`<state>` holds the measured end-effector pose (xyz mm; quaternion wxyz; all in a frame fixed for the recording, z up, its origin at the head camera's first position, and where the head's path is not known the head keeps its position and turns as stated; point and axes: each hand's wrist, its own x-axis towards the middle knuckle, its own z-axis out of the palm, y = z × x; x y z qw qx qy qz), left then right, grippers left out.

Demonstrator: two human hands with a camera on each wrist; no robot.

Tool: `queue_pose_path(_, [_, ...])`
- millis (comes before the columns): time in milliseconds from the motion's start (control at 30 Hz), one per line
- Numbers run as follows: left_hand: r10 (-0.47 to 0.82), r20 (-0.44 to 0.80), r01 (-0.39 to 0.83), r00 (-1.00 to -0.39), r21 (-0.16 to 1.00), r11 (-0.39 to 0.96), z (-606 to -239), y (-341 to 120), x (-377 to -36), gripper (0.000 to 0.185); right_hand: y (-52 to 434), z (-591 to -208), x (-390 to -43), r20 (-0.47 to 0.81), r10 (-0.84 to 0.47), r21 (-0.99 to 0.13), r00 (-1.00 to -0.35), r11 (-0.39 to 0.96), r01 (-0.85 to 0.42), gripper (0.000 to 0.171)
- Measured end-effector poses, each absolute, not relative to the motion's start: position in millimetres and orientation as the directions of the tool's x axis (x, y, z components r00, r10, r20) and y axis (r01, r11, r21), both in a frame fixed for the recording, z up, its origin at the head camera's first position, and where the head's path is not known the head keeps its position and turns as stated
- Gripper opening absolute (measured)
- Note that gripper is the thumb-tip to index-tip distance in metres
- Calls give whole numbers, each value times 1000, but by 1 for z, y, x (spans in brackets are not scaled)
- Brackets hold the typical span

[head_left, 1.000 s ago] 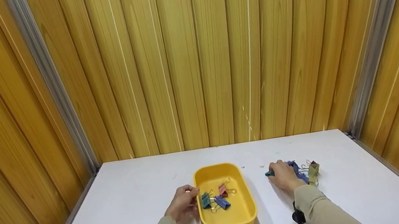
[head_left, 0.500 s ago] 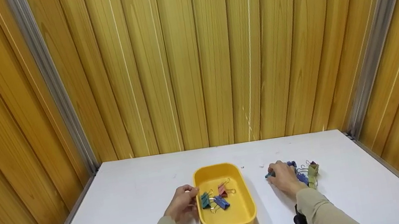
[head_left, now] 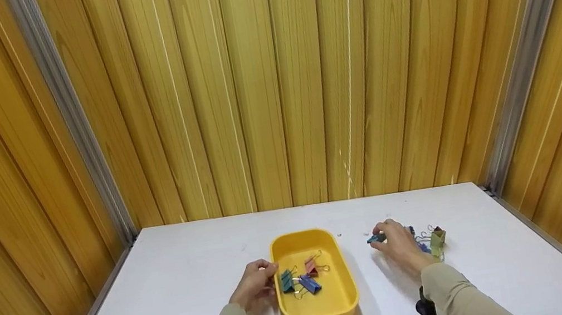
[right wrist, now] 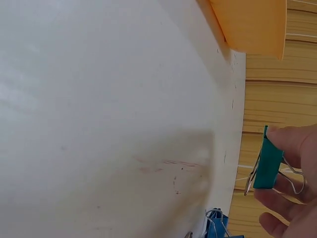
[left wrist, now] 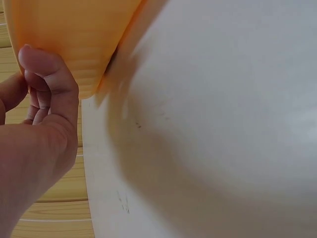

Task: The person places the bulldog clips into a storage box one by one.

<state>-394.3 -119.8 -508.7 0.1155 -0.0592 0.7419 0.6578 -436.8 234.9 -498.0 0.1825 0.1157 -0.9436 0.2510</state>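
Your right hand (head_left: pixel 397 243) is pinching a teal metal binder clip (head_left: pixel 375 239) between thumb and fingertips, lifted just off the white worktop (head_left: pixel 177 286), to the right of the yellow oval plastic tray (head_left: pixel 343 294). In the right wrist view that teal clip (right wrist: pixel 268 165) is sitting upright in your fingers (right wrist: pixel 293 144) (its wire handles pointing back toward your palm). Your left hand (head_left: pixel 254 289) is curling its fingers against the tray's left wall, steadying it. Inside the tray a teal clip (head_left: pixel 287 281), a blue clip (head_left: pixel 310 283) and a red clip (head_left: pixel 311 267) are lying close together. Just right of your right hand, a small heap of loose clips (head_left: pixel 432 242) is resting on the worktop.
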Motion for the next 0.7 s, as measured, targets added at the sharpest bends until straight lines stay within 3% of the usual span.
queue_pose_path(700, [54,-250,-243,-967,964,112,-509,-117,-396,15,193,-471,-429,497,-249,-500,-831,700,-509,18])
